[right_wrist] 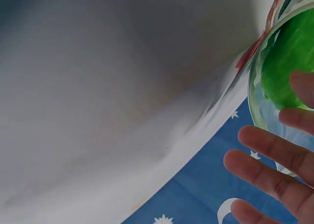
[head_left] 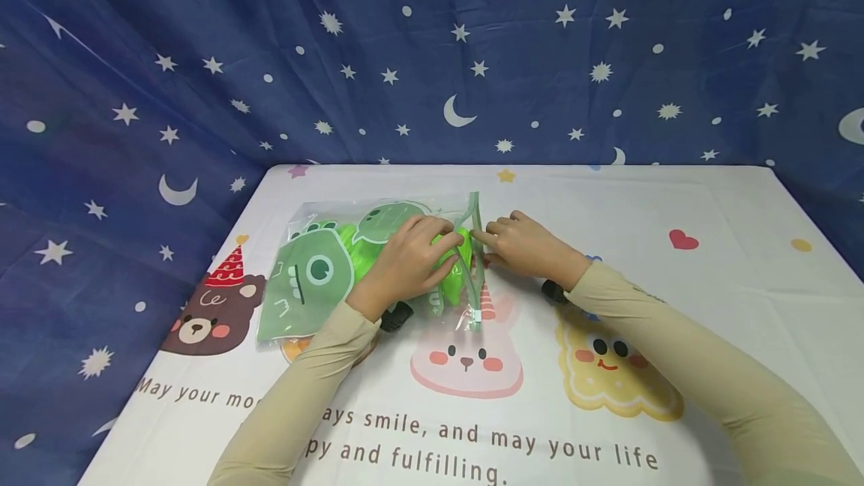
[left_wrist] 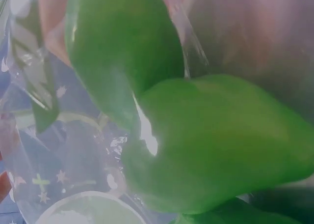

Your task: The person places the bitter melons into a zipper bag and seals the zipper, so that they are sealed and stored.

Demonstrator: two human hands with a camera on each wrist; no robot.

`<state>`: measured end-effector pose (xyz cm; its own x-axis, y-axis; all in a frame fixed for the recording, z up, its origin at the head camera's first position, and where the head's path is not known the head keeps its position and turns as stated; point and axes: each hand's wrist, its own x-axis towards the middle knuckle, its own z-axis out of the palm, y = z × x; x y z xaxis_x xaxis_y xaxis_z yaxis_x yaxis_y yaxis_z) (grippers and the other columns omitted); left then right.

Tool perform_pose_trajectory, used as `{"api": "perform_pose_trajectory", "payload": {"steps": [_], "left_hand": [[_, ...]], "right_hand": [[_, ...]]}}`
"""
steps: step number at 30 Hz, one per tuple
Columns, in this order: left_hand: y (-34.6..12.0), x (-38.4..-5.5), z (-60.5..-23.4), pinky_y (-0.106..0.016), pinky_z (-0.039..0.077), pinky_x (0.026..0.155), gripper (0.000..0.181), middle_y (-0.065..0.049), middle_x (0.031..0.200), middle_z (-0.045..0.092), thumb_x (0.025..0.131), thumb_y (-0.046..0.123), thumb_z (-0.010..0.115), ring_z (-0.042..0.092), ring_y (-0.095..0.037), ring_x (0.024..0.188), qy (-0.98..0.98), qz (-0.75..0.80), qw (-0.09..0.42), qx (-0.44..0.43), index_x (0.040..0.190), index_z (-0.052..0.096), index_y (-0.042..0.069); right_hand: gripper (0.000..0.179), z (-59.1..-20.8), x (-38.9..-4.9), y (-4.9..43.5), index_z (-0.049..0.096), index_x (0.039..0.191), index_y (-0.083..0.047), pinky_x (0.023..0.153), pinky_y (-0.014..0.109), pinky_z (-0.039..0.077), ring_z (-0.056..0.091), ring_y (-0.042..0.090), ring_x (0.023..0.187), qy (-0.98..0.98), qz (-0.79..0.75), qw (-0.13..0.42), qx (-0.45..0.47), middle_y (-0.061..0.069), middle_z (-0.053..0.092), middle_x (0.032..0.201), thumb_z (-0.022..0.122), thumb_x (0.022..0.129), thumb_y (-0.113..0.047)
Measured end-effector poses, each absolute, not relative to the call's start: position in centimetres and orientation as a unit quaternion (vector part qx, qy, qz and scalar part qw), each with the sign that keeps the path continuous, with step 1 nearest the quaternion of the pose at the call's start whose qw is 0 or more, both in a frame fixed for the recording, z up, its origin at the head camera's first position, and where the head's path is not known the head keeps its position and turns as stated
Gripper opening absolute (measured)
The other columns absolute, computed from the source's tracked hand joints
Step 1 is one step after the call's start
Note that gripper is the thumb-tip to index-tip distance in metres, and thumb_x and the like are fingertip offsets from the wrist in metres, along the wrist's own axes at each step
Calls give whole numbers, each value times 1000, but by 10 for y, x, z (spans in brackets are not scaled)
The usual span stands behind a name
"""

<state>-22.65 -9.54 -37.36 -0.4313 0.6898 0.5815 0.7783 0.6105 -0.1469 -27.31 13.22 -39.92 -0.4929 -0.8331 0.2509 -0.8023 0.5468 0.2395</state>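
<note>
A clear zip bag with a green dinosaur print lies on the table, its opening facing right. Inside are bright green mango-shaped fruits, seen through the plastic in the left wrist view. My left hand lies over the bag near its open end, its bent fingers and thumb gripping the bag around one green fruit. At the bag's mouth, my right hand touches the rim with its forefinger. In the right wrist view, the fingers of that hand are spread and fairly straight beside the opening and a green fruit.
A white tablecloth with printed cartoon figures and lettering covers the table. Behind and to the left hangs a dark blue curtain with moons and stars. A black strap piece shows at the left wrist, another at the right.
</note>
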Motion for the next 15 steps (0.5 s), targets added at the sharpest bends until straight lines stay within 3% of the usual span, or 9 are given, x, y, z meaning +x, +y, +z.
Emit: {"api": "perform_pose_trajectory", "payload": {"steps": [8,15], "left_hand": [[-95,-226,-374,-35,47,90,13,-7,99,65,86,19,63,61,-23,96,-845,-73,301,-436,98,64,13],[-92,-224,-374,-35,46,90,16,-5,98,64,86,22,63,60,-22,96,-849,-62,275,-447,101,64,14]], "right_hand": [[40,-395,-274,142,63,118,-8,76,41,50,66,25,81,-866,-46,167,468,8,68,91,71,82,-23],[34,-387,-282,145,63,111,-6,81,44,51,65,28,88,-855,-31,240,459,11,67,95,71,82,-21]]}}
